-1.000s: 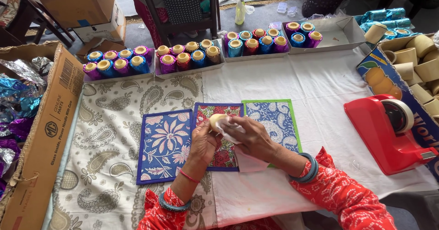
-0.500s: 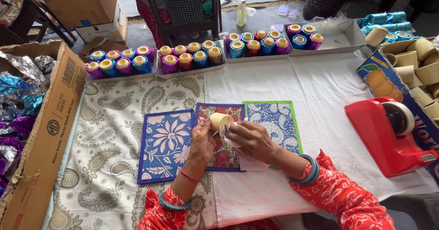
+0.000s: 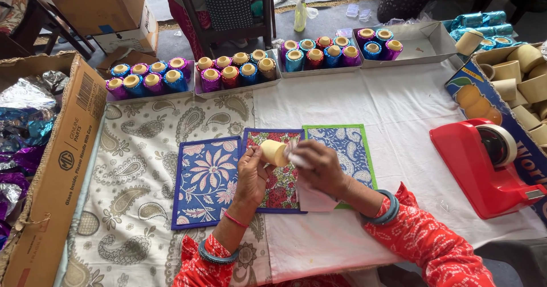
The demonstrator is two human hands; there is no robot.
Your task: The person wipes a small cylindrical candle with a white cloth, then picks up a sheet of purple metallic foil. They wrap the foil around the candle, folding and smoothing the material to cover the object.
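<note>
My left hand [image 3: 251,176] holds a small tan cup [image 3: 274,152] on its side, just above three patterned mats. My right hand [image 3: 317,167] grips a pale sheet [image 3: 312,194] and presses one end of it against the cup; the rest of the sheet hangs down toward the table. Under the hands lie a blue flowered mat [image 3: 205,180], a red flowered mat [image 3: 280,185] and a blue mat with a green border [image 3: 344,145].
A red tape dispenser [image 3: 482,167] stands at the right. Behind it a box [image 3: 472,90] holds plain tan cups. Trays of foil-wrapped cups [image 3: 237,70] line the far edge. A cardboard box [image 3: 54,167] with shiny foil sits at the left.
The cup has turned a little in my left hand and my right hand has shifted slightly along it with the sheet. Nothing else has moved.
</note>
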